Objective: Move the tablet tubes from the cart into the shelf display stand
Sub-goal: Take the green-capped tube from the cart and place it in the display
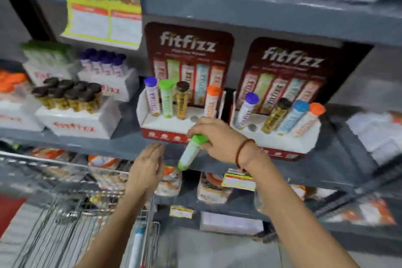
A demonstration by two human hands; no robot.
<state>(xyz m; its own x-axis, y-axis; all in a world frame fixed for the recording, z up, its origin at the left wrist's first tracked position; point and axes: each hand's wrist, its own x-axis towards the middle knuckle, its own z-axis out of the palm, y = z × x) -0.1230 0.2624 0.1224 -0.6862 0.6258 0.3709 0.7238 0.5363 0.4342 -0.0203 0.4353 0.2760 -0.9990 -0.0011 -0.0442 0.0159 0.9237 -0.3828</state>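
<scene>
My right hand [219, 139] grips a green-capped tablet tube [191, 152] by its cap end, the tube tilted with its bottom pointing down-left, just below the front of the left display stand [152, 124]. That stand holds purple, green, brown and orange-capped tubes upright, with an empty hole showing near my right hand. The right display stand [304, 143] holds purple, brown, blue and orange-capped tubes and has an empty hole [252, 127]. My left hand [148, 167] is flat and open near the shelf edge, holding nothing. A blue-capped tube [137, 246] lies in the wire cart [65, 213] below.
White boxes of brown-capped tubes [69, 95] and purple-capped tubes [104, 63] stand on the grey shelf [121, 150] to the left. Packets fill the lower shelves. Price tags [238, 180] hang on shelf edges. The view is blurred.
</scene>
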